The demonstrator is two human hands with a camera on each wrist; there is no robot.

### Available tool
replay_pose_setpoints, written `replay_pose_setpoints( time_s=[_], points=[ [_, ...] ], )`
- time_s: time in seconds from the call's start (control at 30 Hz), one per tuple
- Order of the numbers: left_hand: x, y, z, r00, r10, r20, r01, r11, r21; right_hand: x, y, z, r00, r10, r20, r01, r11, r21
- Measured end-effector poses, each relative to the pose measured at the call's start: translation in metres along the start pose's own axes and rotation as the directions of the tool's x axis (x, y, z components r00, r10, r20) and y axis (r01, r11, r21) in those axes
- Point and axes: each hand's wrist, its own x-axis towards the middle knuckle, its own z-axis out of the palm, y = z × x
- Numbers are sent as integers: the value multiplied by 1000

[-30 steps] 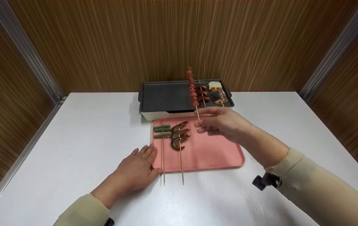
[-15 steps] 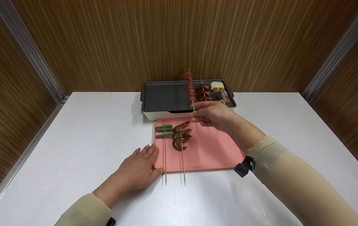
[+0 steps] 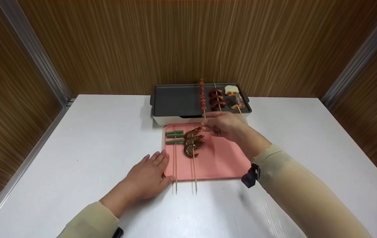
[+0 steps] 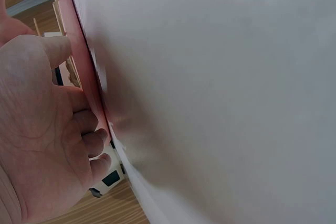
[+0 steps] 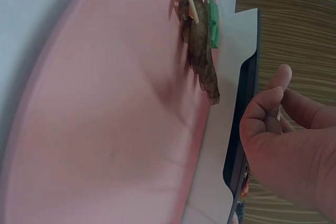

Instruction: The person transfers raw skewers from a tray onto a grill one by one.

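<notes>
In the head view my right hand [image 3: 223, 125] pinches the bare stick end of a skewer of small red pieces [image 3: 203, 96], which lies lengthwise over the dark griddle [image 3: 175, 99]. The right wrist view shows thumb and fingertips of that hand [image 5: 294, 135] brought together beside the griddle's front. My left hand [image 3: 148, 178] rests with extended fingers along the left edge of the pink tray [image 3: 223, 167]. On that tray are a shrimp skewer [image 3: 192, 142] and a skewer of green pieces [image 3: 174, 141], their sticks reaching past the front rim.
On the griddle's right side lie a skewer of dark reddish-brown curled pieces [image 3: 217, 99] and another with a white piece and a dark-skinned piece [image 3: 235, 100]. The griddle stands behind the tray on a white table [image 3: 115, 132]. A wood-grain panel [image 3: 129, 46] rises behind.
My right hand has moved the red skewer downward and slightly forward, bringing it low over the griddle. My left hand stays at the tray edge. The head view has shifted slightly.
</notes>
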Motion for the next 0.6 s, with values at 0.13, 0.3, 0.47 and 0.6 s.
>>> replay_pose_setpoints(
  time_s=[0.13, 0.3, 0.47, 0.6],
  points=[
    [-1, 1, -1, 1000, 5, -5, -5, 1000, -15, 2, 4, 0, 1000, -1, 1, 1, 1000, -5],
    [-2, 1, -2, 1000, 6, -9, -6, 1000, -21, 3, 7, 1, 1000, -1, -8, 1, 1000, -3],
    [-1, 1, -1, 1000, 4, -5, -4, 1000, -24, 1, 8, 2, 1000, 0, -13, 0, 1000, 19],
    [0, 1, -1, 1000, -1, -6, 1, 1000, -22, 0, 9, 2, 1000, -5, -23, 6, 999, 37]
  ],
)
